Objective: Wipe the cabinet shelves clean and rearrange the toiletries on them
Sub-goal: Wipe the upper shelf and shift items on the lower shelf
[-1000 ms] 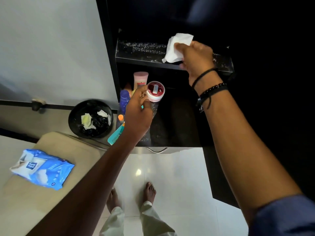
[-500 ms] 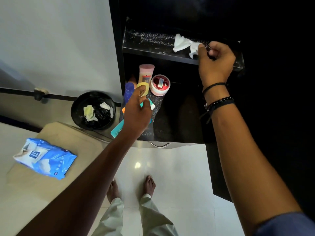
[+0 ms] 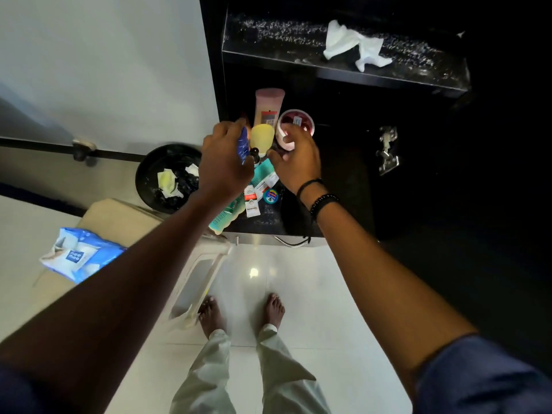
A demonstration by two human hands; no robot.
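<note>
Grips blue bottle (image 3: 242,144) in left hand (image 3: 227,165), fingers curled round it, over front-left of lower shelf (image 3: 343,180). Holds right hand (image 3: 297,158) against white jar (image 3: 298,121) with red top, thumb on its rim; cannot tell if gripping or only touching with fingers. Between the two hands: pale yellow cap (image 3: 262,138); behind it, upright pink bottle (image 3: 268,104). Nearer shelf edge, lying flat: teal comb (image 3: 225,218), white tube (image 3: 251,201), small round blue tin (image 3: 271,196). On upper shelf (image 3: 268,34), black and speckled with pale dust: crumpled white wipe (image 3: 352,46), well apart from both hands. Left of cabinet: black bin (image 3: 143,168) with used tissues; blue wipes pack (image 3: 76,258) on beige surface (image 3: 119,216).
</note>
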